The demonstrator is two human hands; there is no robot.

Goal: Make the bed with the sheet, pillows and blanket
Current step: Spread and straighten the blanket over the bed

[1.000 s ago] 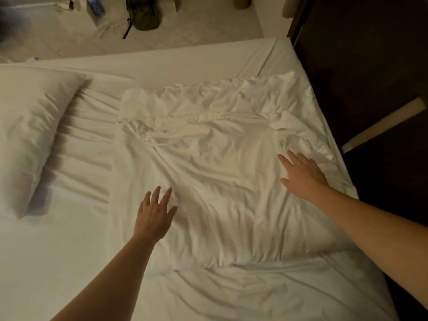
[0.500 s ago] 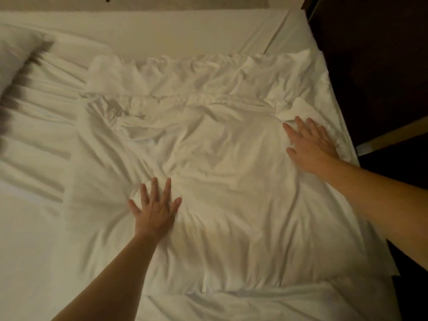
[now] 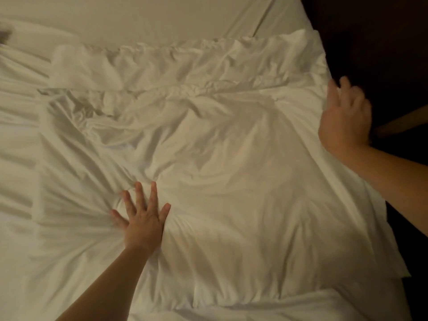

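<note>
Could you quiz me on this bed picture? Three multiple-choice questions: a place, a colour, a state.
1. Where on the pillow is the right hand? A middle; B right edge; C left edge.
2. What colour is the pillow? A blue; B white; C red.
3. How is the left hand? A fist; B holding a cup; C flat, fingers spread.
Answers: 1 B, it lies where the fabric ends at the right; 2 B, its fabric looks white; 3 C, its palm presses the fabric.
</note>
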